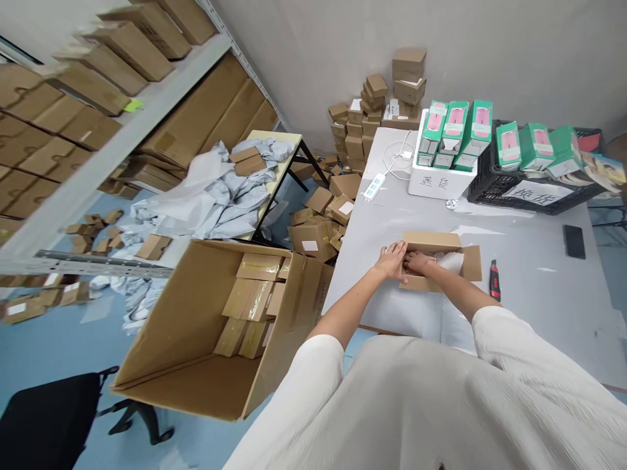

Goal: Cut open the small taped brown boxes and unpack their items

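Observation:
On the grey-white table (pixel 548 313), an open cardboard box (pixel 431 239) lies lengthwise, its right end flap (pixel 471 263) folded outward. My left hand (pixel 390 261) grips the box's left end, fingers closed over the wall. My right hand (pixel 418 262) reaches down inside the box, with its fingertips partly hidden there. Whitish wrapping (pixel 451 262) shows in the right part of the box, beside my right wrist. What lies beneath my right hand is hidden. A red and black utility knife (pixel 494 282) rests just right of the box.
A white bin (pixel 441 187) and a black crate (pixel 482 189) hold green-and-pink boxes at the back. A power strip (pixel 375 187) and phone (pixel 574 241) lie on the table. Left stands a large open carton (pixel 161 320) with several boxes; shelving (pixel 147 108) and a chair (pixel 53 418) are beyond.

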`<state>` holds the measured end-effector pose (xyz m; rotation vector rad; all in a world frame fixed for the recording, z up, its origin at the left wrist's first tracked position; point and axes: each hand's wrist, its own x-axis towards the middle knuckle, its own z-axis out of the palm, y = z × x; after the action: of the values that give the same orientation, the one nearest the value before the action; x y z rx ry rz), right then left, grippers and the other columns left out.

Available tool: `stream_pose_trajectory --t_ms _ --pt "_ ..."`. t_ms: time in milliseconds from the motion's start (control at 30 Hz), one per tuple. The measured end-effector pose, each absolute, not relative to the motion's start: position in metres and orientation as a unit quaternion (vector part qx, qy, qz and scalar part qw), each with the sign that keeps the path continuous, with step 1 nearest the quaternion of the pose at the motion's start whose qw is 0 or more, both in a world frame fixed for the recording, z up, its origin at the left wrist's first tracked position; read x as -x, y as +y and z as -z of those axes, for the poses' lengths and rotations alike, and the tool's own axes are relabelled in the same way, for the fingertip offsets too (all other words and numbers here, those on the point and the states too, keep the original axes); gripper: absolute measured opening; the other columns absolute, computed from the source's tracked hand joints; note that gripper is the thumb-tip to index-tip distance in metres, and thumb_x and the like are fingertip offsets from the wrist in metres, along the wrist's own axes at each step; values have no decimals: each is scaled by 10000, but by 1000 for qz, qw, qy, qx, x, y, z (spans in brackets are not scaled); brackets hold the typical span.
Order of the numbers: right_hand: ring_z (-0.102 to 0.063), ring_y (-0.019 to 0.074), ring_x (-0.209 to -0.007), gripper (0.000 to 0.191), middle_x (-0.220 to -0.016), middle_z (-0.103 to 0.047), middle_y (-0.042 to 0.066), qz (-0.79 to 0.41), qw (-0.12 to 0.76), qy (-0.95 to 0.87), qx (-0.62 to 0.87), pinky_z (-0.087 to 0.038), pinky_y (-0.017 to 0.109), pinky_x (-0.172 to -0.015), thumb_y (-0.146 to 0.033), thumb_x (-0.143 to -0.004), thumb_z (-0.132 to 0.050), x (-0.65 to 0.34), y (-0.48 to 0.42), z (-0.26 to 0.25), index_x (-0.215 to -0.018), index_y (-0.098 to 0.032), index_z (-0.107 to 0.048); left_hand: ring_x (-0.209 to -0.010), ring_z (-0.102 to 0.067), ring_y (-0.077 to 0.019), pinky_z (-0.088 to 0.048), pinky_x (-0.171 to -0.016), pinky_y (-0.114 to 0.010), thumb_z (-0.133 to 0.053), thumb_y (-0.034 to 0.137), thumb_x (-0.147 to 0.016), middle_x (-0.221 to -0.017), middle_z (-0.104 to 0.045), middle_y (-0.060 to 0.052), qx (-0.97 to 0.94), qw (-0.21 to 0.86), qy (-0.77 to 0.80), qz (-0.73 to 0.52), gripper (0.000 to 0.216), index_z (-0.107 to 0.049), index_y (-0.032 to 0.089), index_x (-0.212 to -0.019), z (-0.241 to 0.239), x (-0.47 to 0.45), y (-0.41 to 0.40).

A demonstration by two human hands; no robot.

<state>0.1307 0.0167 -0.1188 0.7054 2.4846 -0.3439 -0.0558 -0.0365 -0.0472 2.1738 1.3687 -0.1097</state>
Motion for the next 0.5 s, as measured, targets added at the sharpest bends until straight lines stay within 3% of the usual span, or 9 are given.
stream_pose_trajectory --t_ms 200,367,500 --pt "-659 318 -1177 195 -1257 -761 197 101 230 935 -250 -489 384 -1015 -292 -932 -731 -142 16 96 -1019 -162 -846 -1703 -138 -439 -162 -1332 -642 -904 692 -702 -1858 -80 -213 -810 283 512 42 1497 12 227 -1792 51 57 -34" --pt "-675 299 -1079 187 -1074 -790 171 85 197 946 -242 -459 383 -972 -263 -987 -688 -163 17 59 -974 -160 -844 -1703 -129 -448 -158 -1331 -651 -897 711 -698 -1862 -55 -205 -809 285 511 49 1507 25 239 -1793 52 57 -31" --pt "-688 277 -1060 157 -1145 -772 157 78 153 949 -263 -449 356 -908 -202 -1002 -692 -181 21 23 -1057 -179 -837 -1706 -115 -448 -165 -1329 -657 -881 746 -696 -1865 -41 -193 -808 281 514 60 1515 35 245 -1794 50 55 -29"
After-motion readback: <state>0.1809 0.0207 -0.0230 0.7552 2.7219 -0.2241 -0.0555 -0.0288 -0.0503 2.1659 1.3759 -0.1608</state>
